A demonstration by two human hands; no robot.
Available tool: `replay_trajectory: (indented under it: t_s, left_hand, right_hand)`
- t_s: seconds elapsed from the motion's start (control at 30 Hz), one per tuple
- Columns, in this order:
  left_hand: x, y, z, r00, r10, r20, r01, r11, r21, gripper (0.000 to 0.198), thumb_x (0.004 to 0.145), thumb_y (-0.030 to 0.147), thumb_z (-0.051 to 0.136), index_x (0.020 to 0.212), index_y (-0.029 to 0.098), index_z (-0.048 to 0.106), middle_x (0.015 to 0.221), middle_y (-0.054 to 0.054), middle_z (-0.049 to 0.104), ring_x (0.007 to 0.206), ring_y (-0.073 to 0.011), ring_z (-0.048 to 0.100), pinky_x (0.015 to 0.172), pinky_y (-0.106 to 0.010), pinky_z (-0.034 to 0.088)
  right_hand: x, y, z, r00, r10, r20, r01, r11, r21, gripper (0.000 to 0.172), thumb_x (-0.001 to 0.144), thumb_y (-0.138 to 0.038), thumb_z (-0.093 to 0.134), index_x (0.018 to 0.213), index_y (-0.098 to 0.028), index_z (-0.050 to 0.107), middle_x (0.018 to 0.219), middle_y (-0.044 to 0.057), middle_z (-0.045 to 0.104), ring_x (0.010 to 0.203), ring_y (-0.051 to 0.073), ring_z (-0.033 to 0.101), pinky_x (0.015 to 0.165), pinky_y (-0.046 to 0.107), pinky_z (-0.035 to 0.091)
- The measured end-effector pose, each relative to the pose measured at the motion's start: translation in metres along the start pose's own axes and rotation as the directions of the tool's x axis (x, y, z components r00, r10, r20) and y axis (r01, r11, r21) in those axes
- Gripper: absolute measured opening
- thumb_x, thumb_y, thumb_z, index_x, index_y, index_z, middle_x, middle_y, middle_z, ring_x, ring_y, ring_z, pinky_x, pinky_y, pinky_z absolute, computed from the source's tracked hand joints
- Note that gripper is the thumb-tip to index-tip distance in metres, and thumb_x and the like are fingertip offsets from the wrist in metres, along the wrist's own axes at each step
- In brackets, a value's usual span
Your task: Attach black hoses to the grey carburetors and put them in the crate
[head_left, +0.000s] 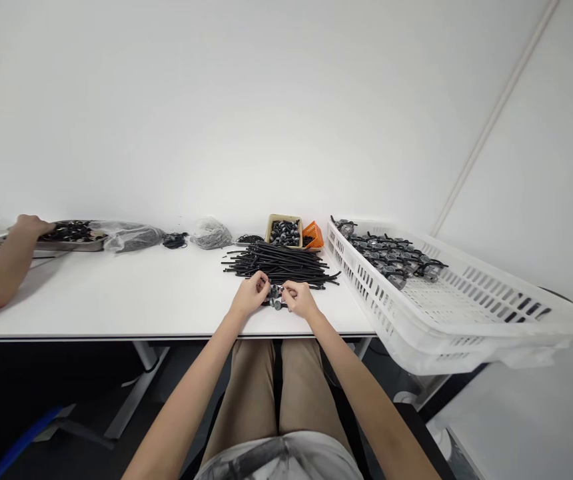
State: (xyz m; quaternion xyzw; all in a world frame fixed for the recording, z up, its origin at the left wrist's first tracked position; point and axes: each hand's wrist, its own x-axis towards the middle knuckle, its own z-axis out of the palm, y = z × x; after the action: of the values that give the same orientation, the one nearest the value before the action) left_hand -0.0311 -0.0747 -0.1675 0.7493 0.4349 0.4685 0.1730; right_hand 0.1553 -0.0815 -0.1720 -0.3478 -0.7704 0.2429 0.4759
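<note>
My left hand and my right hand meet near the table's front edge, fingers pinched, fingertips almost together. Between and just below them lie small grey and black round parts; the fingers cover much of them. What each pinch grips is too small to make out. Right behind my hands spreads a pile of thin black tubes or rods, lying mostly sideways. A beige bin behind the pile holds many small black and grey pieces. Beside it leans a small orange basket with black pieces inside.
A large white slotted crate stands on the right, overhanging the front edge, with grey and black assemblies inside. Along the wall are plastic bags, black bands and a metal tray. Another person's arm reaches in from the left.
</note>
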Motion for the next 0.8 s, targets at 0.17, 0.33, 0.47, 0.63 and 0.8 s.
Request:
replay_trajectory:
  t_s: [0.17,0.33,0.47,0.63,0.8]
  left_hand:
    - [-0.0002,0.0001,0.0006,1.000,0.003,-0.002,-0.003,1.000,-0.030,0.007,0.087,0.028,0.047,0.088,0.022,0.051,0.061,0.005,0.060,0.046,-0.0119,0.060,0.050,-0.023,0.045]
    - [-0.0013,0.0009,0.0008,0.999,0.013,0.046,-0.009,0.997,-0.077,0.008,0.087,0.027,0.047,0.091,0.021,0.051,0.066,0.003,0.064,0.046,-0.0121,0.062,0.048,-0.022,0.047]
    - [-0.0022,0.0016,0.0020,0.994,0.047,0.094,-0.039,0.995,-0.091,0.007,0.088,0.026,0.045,0.090,0.021,0.050,0.065,0.003,0.065,0.048,-0.0121,0.064,0.050,-0.022,0.048]
    - [-0.0018,-0.0008,0.0048,0.993,0.064,0.098,-0.057,0.996,-0.068,0.007,0.088,0.025,0.045,0.090,0.021,0.051,0.065,0.002,0.067,0.048,-0.0121,0.064,0.051,-0.022,0.048]
    - [-0.0019,-0.0012,0.0053,0.992,0.063,0.107,-0.056,0.996,-0.066,0.008,0.088,0.026,0.046,0.091,0.021,0.051,0.065,0.003,0.066,0.050,-0.0126,0.064,0.050,-0.021,0.047]
  right_hand:
    - [-0.0005,0.0022,0.0018,0.997,0.055,0.056,-0.060,0.993,0.102,0.015,0.081,-0.027,0.052,0.089,-0.018,0.061,0.068,-0.001,0.062,0.040,0.008,0.056,0.039,0.016,0.043]
    - [0.0004,0.0064,0.0033,0.995,0.056,0.078,-0.065,0.990,0.122,0.012,0.082,-0.025,0.052,0.087,-0.017,0.060,0.068,-0.001,0.063,0.043,0.009,0.061,0.040,0.015,0.045]
    - [0.0007,0.0064,0.0033,0.995,0.061,0.073,-0.071,0.987,0.144,0.010,0.082,-0.026,0.053,0.083,-0.017,0.058,0.067,0.000,0.064,0.045,0.011,0.063,0.042,0.017,0.046]
    - [0.0013,0.0065,0.0030,0.997,0.056,0.045,-0.061,0.990,0.128,0.012,0.083,-0.028,0.055,0.078,-0.017,0.056,0.066,0.001,0.065,0.048,0.012,0.064,0.046,0.019,0.050]
    - [0.0019,0.0076,0.0029,0.997,0.063,0.045,-0.068,0.989,0.128,0.017,0.086,-0.033,0.055,0.078,-0.018,0.058,0.071,0.003,0.068,0.050,0.013,0.065,0.048,0.021,0.051]
